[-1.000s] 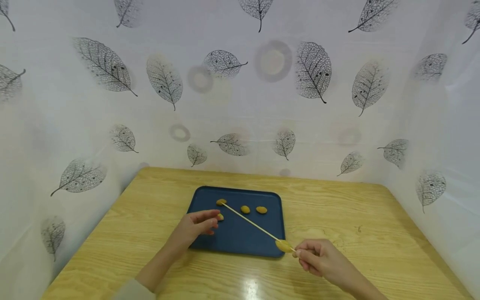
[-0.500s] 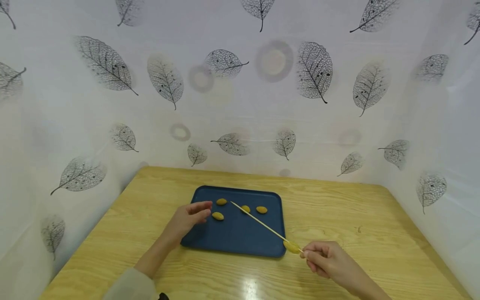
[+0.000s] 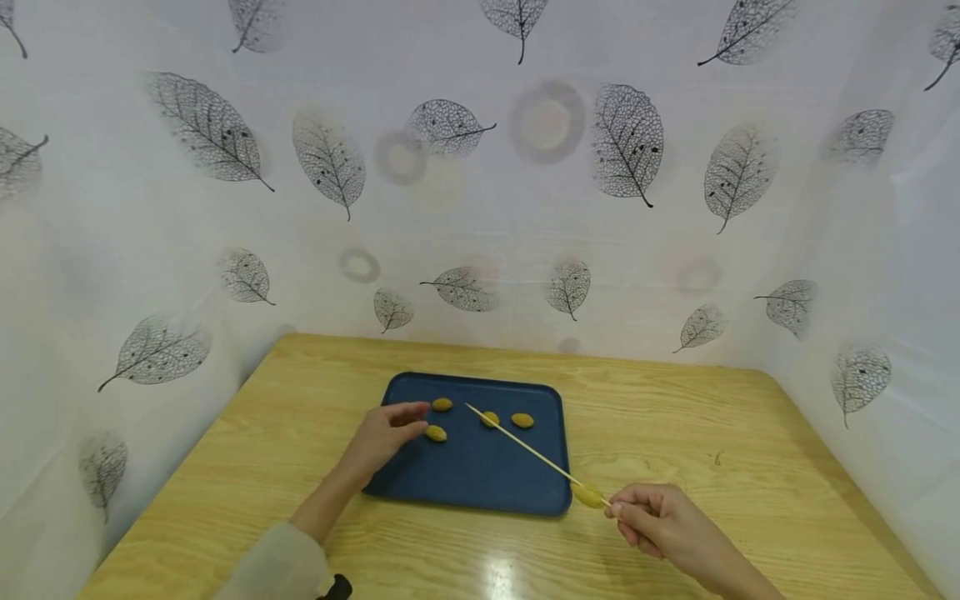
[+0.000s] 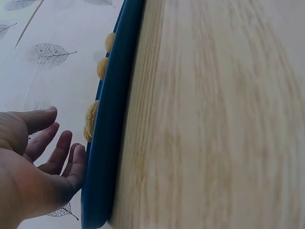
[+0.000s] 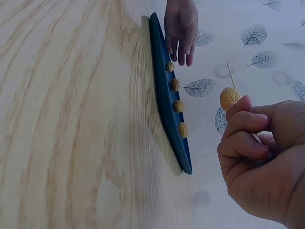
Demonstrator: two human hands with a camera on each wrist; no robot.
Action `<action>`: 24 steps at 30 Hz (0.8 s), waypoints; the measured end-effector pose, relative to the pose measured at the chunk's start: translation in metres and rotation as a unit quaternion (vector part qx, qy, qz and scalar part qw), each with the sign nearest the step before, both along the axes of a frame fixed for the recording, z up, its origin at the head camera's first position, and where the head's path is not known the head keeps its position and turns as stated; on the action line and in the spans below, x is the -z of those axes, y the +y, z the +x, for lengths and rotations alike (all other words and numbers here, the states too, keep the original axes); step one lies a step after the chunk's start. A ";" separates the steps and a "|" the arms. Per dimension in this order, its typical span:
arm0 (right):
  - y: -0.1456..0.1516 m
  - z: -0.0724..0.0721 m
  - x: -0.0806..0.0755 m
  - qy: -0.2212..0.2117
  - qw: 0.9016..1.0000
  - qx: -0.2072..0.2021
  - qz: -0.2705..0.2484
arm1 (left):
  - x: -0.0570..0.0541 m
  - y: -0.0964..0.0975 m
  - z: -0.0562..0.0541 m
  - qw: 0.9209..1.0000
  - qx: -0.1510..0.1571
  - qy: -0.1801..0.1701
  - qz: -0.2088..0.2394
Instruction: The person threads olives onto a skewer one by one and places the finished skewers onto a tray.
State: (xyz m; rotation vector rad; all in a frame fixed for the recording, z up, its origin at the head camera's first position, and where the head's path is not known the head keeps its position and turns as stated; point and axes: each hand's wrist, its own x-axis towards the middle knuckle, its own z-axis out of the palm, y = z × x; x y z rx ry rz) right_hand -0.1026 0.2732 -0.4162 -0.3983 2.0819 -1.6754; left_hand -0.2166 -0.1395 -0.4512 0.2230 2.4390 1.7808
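Note:
My right hand (image 3: 667,529) pinches the lower end of a thin wooden skewer (image 3: 536,454), with one yellow, wrinkled oval fruit (image 3: 589,496) threaded on it just ahead of the fingertips. The skewer's bare point slants up and left over the blue tray (image 3: 480,492). Several similar fruits lie on that tray, among them a near left fruit (image 3: 436,433) and a far left fruit (image 3: 442,404). Over the tray's left side, my left hand (image 3: 382,437) has its fingers loosely bent, holding nothing, fingertips close beside those two. The left wrist view shows this hand (image 4: 43,162) at the tray's edge.
The tray stands on a light wooden table (image 3: 660,425). On the tray's right half lies another fruit (image 3: 522,420). Pale curtains (image 3: 480,200) with a dark leaf print hang behind the table and along both sides.
My right hand has drawn the skewer right and slightly down, its point leaving the far left fruit. The left hand has pulled back leftward, uncovering the near left fruit, then edged slightly right again.

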 end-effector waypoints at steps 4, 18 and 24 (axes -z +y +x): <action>0.000 0.000 0.000 0.005 1.000 -0.005 -0.002 | 0.005 0.002 -0.003 1.000 -0.002 0.009 -0.026; -0.001 -0.001 0.003 0.016 1.000 -0.002 -0.005 | 0.014 0.005 -0.009 0.999 -0.008 0.010 -0.047; -0.002 -0.001 0.003 0.019 1.000 0.000 -0.003 | 0.018 0.007 -0.013 0.997 -0.011 0.014 -0.076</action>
